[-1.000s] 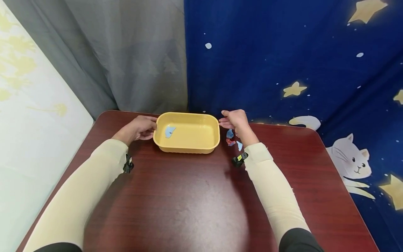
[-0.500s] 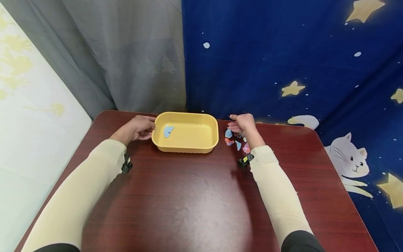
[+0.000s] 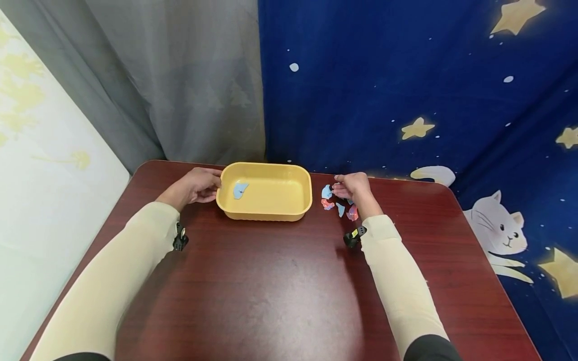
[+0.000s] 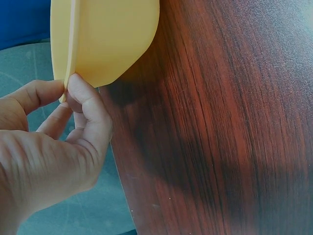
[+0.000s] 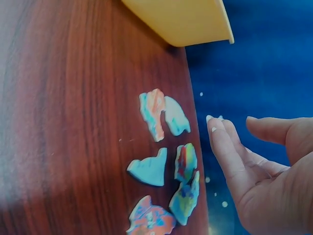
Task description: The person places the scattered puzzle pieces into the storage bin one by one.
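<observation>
A yellow plastic basin (image 3: 266,216) stands near the table's far edge, with one flat light-blue piece (image 3: 240,190) inside. My left hand (image 3: 200,185) pinches the rim at the basin's left end, thumb on one side and fingers on the other, as the left wrist view shows. My right hand (image 5: 269,181) is held over the far edge beside several flat, irregular pieces, with thumb apart from nearly straight fingers and nothing between them. Among these are a light-blue piece (image 5: 150,169), an orange-and-blue one (image 5: 154,112) and a red-and-blue one (image 5: 151,220), lying right of the basin.
The dark red-brown wooden table (image 3: 271,281) extends toward me. Behind it hang a grey curtain (image 3: 203,90) and a blue star-patterned curtain (image 3: 343,90). A pale wall (image 3: 45,200) borders the left side.
My right hand has moved off from the basin's right end, rightward to the loose pieces. My left hand stays on the rim. The head view has shifted slightly.
</observation>
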{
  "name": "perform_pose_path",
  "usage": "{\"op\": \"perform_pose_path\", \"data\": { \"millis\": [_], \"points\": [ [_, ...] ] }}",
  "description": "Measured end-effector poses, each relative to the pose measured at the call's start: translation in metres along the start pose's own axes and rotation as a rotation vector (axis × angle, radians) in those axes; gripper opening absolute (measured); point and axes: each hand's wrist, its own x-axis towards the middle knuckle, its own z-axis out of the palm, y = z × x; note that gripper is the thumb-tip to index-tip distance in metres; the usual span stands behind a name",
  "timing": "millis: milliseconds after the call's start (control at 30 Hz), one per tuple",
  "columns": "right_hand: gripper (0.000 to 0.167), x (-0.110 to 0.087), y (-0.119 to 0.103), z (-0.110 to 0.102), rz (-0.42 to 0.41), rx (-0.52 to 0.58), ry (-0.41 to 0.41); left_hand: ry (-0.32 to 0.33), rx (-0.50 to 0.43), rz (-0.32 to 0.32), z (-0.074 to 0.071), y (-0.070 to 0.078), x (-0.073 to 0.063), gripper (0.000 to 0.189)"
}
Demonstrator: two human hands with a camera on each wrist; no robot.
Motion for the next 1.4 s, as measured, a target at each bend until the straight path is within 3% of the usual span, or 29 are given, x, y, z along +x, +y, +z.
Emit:
{"op": "perform_pose_path", "data": {
  "millis": [567, 1000, 1233, 1400],
  "points": [
    [0.034, 0.01, 0.022, -0.004, 0.075, -0.019, 0.023, 0.0, -0.009, -0.001, 0.0, 0.001, 0.0, 0.053],
    [0.029, 0.018, 0.033, 0.001, 0.03, -0.135, 0.099, 0.005, -0.003, 0.007, 0.0, 0.001, 0.0, 0.053],
    [0.026, 0.023, 0.036, 0.005, 0.056, -0.21, 0.162, -0.004, -0.005, 0.007, 0.0, 0.001, -0.001, 0.054],
    [0.02, 0.023, 0.035, 0.004, 0.069, -0.22, 0.154, -0.008, -0.006, 0.009, 0.0, 0.0, -0.001, 0.054]
  ]
}}
